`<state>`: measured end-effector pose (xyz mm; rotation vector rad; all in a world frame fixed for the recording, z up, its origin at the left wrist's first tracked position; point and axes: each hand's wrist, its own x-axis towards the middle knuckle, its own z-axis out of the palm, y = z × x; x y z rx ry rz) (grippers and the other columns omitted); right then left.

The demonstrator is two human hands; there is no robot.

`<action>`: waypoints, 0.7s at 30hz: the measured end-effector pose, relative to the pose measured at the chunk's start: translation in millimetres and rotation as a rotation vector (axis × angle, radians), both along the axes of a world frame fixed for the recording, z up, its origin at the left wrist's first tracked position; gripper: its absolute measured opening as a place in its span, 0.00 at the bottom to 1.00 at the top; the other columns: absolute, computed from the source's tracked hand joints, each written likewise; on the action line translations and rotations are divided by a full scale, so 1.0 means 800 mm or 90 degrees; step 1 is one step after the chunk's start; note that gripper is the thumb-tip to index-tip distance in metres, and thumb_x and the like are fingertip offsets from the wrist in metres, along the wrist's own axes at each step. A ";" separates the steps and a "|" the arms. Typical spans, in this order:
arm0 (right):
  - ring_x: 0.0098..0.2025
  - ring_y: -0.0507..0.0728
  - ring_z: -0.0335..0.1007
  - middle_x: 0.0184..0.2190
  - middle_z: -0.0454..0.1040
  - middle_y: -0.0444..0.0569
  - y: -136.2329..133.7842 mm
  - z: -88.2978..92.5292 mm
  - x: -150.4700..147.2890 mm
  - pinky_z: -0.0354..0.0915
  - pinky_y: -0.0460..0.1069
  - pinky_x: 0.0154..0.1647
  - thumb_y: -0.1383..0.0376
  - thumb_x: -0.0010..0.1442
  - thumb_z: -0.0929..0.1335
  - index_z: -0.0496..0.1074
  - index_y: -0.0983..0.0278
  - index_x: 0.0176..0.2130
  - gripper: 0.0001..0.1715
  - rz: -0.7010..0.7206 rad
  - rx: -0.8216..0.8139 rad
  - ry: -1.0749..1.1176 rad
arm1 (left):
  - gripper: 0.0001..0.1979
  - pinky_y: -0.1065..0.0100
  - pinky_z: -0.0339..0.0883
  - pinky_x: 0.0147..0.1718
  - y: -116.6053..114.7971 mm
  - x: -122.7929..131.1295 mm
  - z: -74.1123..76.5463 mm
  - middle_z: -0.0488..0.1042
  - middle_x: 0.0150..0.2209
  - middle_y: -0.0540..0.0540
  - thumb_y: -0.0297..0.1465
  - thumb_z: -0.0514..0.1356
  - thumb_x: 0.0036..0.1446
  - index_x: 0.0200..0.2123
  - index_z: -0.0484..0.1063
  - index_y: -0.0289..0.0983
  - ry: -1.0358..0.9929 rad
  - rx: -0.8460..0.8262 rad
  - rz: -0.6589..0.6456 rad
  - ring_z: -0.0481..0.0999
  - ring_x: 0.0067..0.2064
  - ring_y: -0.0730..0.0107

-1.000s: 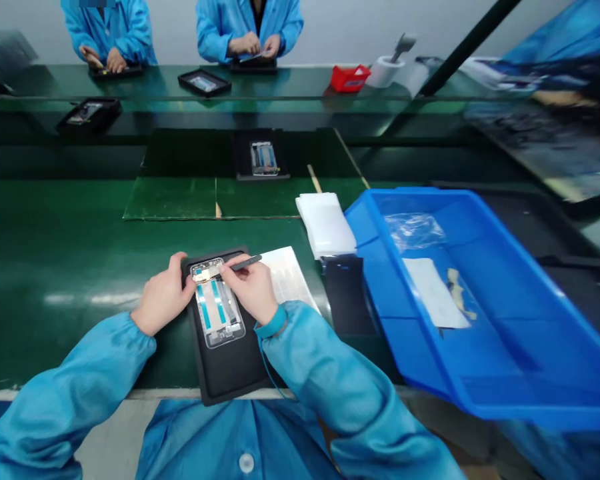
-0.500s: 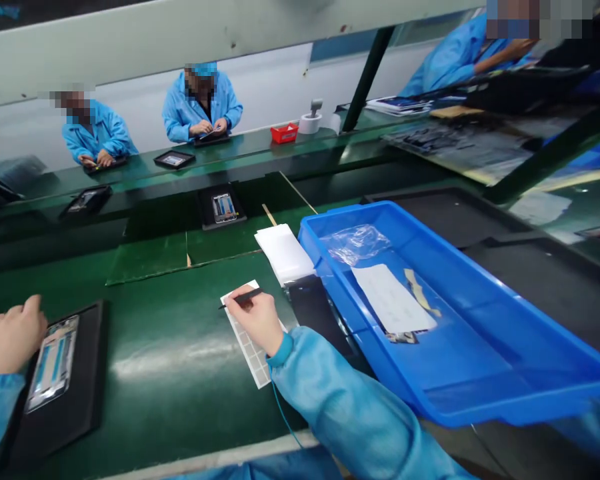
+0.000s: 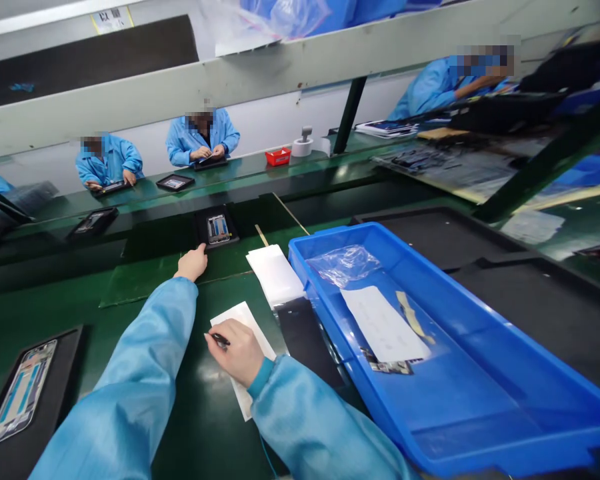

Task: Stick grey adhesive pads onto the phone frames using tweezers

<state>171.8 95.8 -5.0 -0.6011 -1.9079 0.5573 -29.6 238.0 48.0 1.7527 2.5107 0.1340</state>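
Observation:
My left hand [image 3: 191,263] reaches across the green bench, its fingers closed at the near left corner of a black tray [image 3: 200,233]. In that tray lies a silver phone frame [image 3: 219,229] with blue strips. My right hand [image 3: 237,350] grips slim black tweezers [image 3: 221,339], mostly hidden in the fist. Beneath that hand rests a white label sheet [image 3: 245,319]. A second black tray [image 3: 63,400] lies at the lower left, holding another phone frame [image 3: 23,393] with blue strips.
A large blue bin [image 3: 460,380] on the right holds a plastic bag [image 3: 347,265] and paper [image 3: 383,323]. White sheets [image 3: 275,273] and a black sheet [image 3: 310,340] lie beside it. Several co-workers in blue sit beyond a green shelf [image 3: 250,175].
My left hand has left the phone frame at the lower left and reached forward to the farther tray. My right hand stays over the label sheet, now turned more, still holding the tweezers.

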 end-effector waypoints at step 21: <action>0.31 0.56 0.76 0.29 0.79 0.48 0.009 0.010 0.005 0.72 0.50 0.36 0.64 0.65 0.67 0.75 0.59 0.33 0.08 -0.021 -0.049 0.065 | 0.20 0.67 0.79 0.33 -0.181 -0.145 0.018 0.72 0.33 0.52 0.23 0.57 0.61 0.55 0.58 0.39 -0.558 0.369 0.427 0.79 0.28 0.76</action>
